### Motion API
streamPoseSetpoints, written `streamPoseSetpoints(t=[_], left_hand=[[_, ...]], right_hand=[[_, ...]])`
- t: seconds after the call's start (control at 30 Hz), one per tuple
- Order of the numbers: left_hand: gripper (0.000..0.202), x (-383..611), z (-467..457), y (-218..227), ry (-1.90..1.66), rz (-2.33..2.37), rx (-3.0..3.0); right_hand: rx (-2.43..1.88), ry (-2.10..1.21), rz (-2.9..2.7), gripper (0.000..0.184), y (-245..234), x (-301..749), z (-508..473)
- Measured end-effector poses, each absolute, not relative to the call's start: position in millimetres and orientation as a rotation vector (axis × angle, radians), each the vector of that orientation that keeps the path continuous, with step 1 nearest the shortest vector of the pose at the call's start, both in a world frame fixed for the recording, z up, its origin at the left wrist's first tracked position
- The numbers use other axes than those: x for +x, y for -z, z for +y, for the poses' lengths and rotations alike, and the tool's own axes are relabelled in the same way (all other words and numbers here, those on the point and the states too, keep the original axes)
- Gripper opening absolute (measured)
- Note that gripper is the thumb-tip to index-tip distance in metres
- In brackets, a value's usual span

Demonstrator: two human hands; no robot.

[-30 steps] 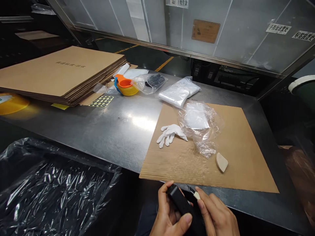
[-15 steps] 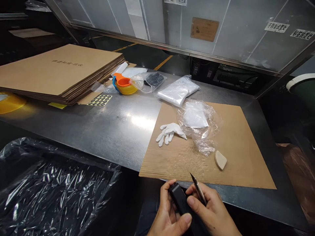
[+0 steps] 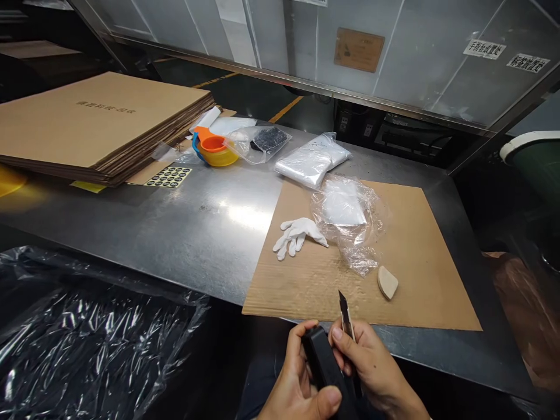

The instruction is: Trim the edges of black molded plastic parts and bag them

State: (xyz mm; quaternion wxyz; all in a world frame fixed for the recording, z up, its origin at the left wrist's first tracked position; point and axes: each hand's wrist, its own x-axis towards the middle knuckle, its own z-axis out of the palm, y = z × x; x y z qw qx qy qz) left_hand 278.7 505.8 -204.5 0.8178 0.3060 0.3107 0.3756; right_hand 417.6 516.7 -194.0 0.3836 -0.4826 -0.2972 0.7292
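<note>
Two hands meet at six o'clock — the left hand (image 3: 301, 385) is wrapped around a black case (image 3: 321, 364), the right hand (image 3: 371, 370) pinches a thin blade (image 3: 345, 312). Wall labels at one o'clock are unreadable. An orange cup (image 3: 214, 149) sits at eleven — contents unclear.

Overhead light, bright glare patch on steel table (image 3: 245, 217) near centre; 9 o'clock corner dim; edges bowed.

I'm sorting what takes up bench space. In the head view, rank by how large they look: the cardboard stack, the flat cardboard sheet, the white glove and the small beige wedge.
1. Cardboard stack and flat cardboard sheet: look alike, and the sheet lies nearer the camera, so unranked.
2. White glove.
3. Beige wedge.
</note>
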Motion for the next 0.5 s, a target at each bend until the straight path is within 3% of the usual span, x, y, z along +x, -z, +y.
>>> streamPoseSetpoints(t=[0.5], left_hand=[[0.073, 278.3, 501.6, 206.9, -0.800, 0.677, 0.618]], right_hand=[[-1.225, -1.989, -0.559, 0.044, 194.5, 412.5, 517.4]])
